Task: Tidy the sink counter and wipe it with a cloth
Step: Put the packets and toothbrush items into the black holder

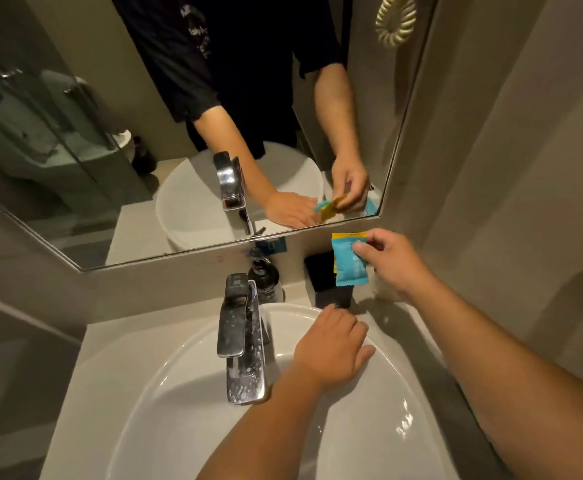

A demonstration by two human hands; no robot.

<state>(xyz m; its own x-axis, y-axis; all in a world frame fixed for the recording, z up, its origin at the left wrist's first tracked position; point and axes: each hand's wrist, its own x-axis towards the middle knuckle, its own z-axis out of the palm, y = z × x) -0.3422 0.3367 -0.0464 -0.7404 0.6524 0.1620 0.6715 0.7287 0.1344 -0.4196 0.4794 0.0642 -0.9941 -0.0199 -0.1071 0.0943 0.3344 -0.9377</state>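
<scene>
My right hand (392,263) pinches two small sachets above the back right of the counter: a blue sachet (349,268) in front and a yellow sachet (347,235) behind it, only its top edge showing. Under them sits a black tray (321,271) on the pale counter (397,317). My left hand (331,348) rests palm down on the far rim of the white sink (193,410), fingers spread, its fingertips at the black tray's near end, holding nothing. No cloth is in view.
A chrome tap (241,337) stands at the back of the sink, with a dark pump bottle (266,280) right behind it. A wall mirror (193,133) rises behind the counter. A beige wall (512,168) closes the right side.
</scene>
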